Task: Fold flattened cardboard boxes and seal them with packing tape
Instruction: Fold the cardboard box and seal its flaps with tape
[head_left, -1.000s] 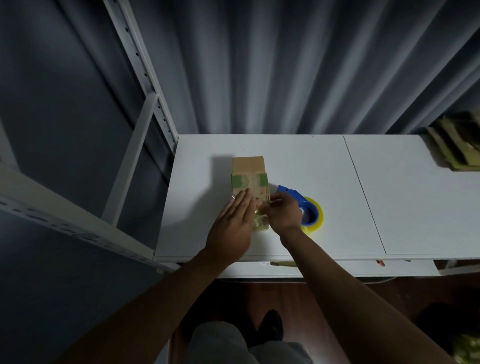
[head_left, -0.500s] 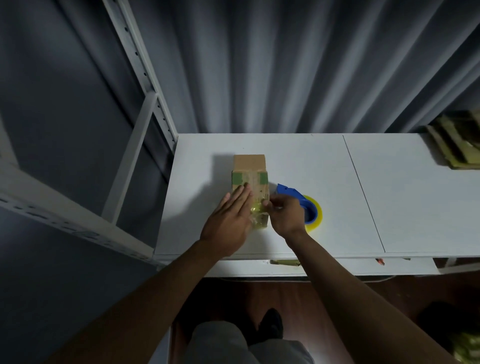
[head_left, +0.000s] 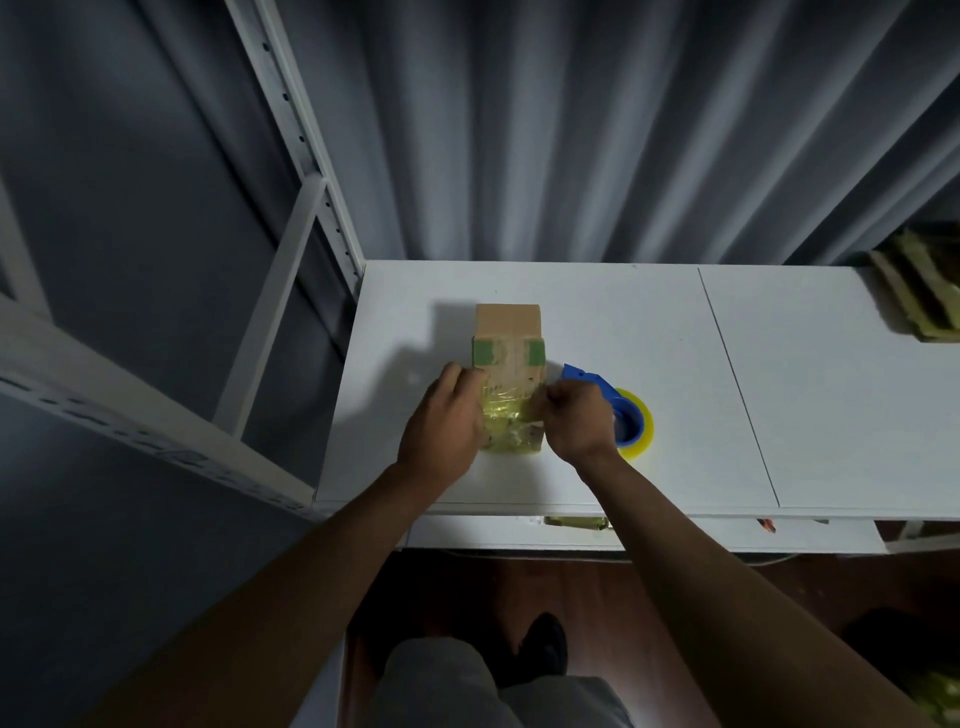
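Left hand (head_left: 441, 423) and right hand (head_left: 574, 415) gripping cardboard box (head_left: 509, 374) sides, fingers curled; advice: rubbing tape (head_left: 511, 415) flat along seam.

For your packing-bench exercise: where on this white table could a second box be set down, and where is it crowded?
Free: the table right of its seam up to the cardboard stack, and the strip by the curtain. Crowded: around the box, both hands and the tape dispenser.

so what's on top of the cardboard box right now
Yellowish tape and green patches cover the cardboard box; left hand and right hand flank it. Its inside is hidden.
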